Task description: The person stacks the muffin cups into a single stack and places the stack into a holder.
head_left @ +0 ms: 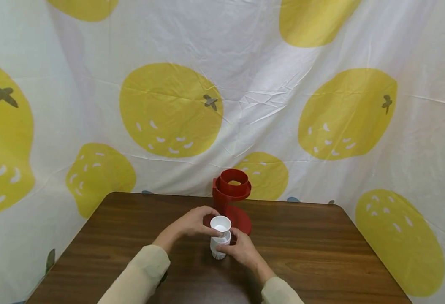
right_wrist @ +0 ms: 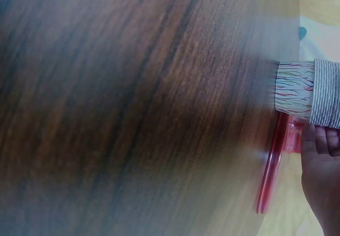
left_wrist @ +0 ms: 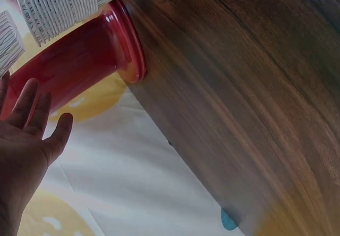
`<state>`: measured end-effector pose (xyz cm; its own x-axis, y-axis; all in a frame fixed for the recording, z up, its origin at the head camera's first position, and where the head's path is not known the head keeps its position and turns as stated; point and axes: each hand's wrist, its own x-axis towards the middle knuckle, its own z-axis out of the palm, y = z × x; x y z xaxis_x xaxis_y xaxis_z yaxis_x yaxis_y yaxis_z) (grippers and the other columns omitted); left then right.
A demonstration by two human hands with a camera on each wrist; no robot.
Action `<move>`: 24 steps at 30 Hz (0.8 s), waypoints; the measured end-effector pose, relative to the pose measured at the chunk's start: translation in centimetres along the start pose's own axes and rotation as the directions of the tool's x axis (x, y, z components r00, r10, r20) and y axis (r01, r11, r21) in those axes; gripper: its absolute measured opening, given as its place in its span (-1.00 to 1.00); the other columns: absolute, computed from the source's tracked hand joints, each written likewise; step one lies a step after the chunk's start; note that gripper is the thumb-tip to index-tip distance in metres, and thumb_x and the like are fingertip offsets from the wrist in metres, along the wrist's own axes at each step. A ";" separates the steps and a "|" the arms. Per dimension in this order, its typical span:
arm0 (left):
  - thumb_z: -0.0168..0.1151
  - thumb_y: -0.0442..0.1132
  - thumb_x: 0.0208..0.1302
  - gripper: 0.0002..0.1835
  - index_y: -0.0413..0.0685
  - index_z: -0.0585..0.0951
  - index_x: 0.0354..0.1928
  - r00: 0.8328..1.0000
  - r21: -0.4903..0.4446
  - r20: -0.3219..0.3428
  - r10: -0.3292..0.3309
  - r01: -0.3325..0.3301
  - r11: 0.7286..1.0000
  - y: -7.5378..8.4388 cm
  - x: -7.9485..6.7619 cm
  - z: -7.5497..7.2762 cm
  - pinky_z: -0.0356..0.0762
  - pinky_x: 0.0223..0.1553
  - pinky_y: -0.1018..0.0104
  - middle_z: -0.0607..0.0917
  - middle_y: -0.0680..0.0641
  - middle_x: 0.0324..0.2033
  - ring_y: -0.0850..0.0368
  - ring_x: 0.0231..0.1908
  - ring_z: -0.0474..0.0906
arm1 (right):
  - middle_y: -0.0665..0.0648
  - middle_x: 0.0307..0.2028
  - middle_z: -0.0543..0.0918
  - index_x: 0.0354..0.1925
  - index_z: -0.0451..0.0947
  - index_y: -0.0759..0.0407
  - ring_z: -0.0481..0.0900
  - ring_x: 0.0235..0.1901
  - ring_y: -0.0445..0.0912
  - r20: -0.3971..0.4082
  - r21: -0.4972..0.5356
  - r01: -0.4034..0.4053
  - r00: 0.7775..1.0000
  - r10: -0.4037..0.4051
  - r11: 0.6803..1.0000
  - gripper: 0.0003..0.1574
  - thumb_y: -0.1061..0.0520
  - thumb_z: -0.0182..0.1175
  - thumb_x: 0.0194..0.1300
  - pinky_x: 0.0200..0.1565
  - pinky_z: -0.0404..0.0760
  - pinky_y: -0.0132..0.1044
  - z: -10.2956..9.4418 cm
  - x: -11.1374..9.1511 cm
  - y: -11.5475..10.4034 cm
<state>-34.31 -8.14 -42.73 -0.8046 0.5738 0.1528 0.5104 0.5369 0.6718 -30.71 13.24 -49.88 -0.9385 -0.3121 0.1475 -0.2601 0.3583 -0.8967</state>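
Note:
A stack of white paper cups [head_left: 218,242], nested with their rims packed close, stands upright on the table. My right hand [head_left: 243,249] grips the stack from the right side, thumb across its front. Just above the stack, a single paper cup [head_left: 220,221] is held by its side in my left hand [head_left: 195,221], thumb in front. In the left wrist view, that cup [left_wrist: 7,42] shows wavy printed lines and is apart from the stack [left_wrist: 58,7]. In the right wrist view, the fingers of my right hand [right_wrist: 321,177] lie against the stack's rims [right_wrist: 326,92].
Right behind the cups stands a red stand [head_left: 241,219] with a round base, a post and a ring-shaped holder [head_left: 231,195] on top. The dark wooden table [head_left: 313,253] reaches back to a white cloth [head_left: 253,139] printed with yellow lemons.

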 end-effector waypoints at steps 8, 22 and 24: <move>0.55 -0.03 0.03 -0.46 -0.05 0.60 0.04 1.000 -0.019 0.018 -0.001 0.001 1.000 -0.1 0.2 0.5 0.48 0.05 0.05 0.63 0.05 -0.09 0.05 -0.06 0.50 | 0.21 -0.06 0.67 0.11 0.49 0.36 0.63 -0.08 0.03 -0.003 -0.018 0.008 1.000 -0.008 1.000 -0.33 0.14 0.49 0.10 0.01 0.59 -0.02 0.1 0.0 0.1; 0.54 -0.06 0.05 -0.44 -0.09 0.59 0.07 0.999 -0.035 0.040 0.007 -0.005 0.999 -0.7 0.3 1.4 0.51 0.02 0.06 0.63 0.01 -0.07 -0.14 -0.01 0.52 | 0.22 -0.04 0.66 0.10 0.50 0.38 0.64 -0.07 0.04 -0.004 -0.005 0.030 1.000 -0.030 1.000 -0.34 0.16 0.49 0.08 -0.01 0.61 -0.09 0.1 0.1 0.4; 0.55 -0.07 0.04 -0.44 -0.08 0.59 0.07 0.999 -0.041 0.042 0.001 0.001 0.999 -0.7 0.3 1.5 0.50 0.03 0.05 0.63 0.01 -0.07 -0.15 -0.01 0.52 | 0.22 -0.05 0.67 0.09 0.50 0.38 0.65 -0.08 0.04 -0.007 -0.010 0.034 0.999 -0.034 0.999 -0.35 0.16 0.50 0.08 -0.02 0.61 -0.10 0.1 0.0 0.4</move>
<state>-34.42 -7.45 -44.31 -0.7910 0.5993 0.1228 0.4966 0.5117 0.7012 -30.78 13.26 -50.26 -0.9307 -0.3177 0.1811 -0.2942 0.3562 -0.8869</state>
